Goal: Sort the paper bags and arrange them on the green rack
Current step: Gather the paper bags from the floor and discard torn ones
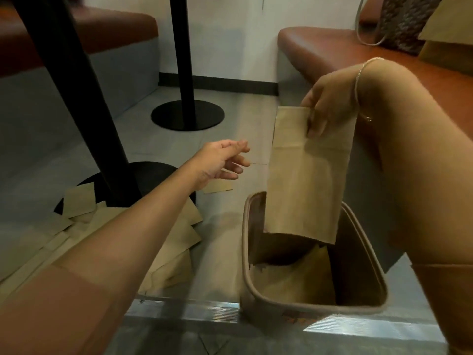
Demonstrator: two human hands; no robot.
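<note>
My right hand (330, 103) pinches the top edge of a flat brown paper bag (307, 180), which hangs upright over a brown bin (247, 252). More brown paper bags (299, 280) lie inside the bin. My left hand (220, 160) reaches out above the floor with relaxed fingers and holds nothing. A loose pile of brown paper bags (76, 221) is spread on the floor at the left, partly under my left arm. One small bag (217, 187) lies on the floor just below my left hand. No green rack is in view.
Two black table posts with round bases (188, 115) stand on the grey floor. Brown padded benches (332, 52) run along the walls, with a patterned bag (407, 24) on the right bench. A metal strip (184, 311) crosses the floor in front of me.
</note>
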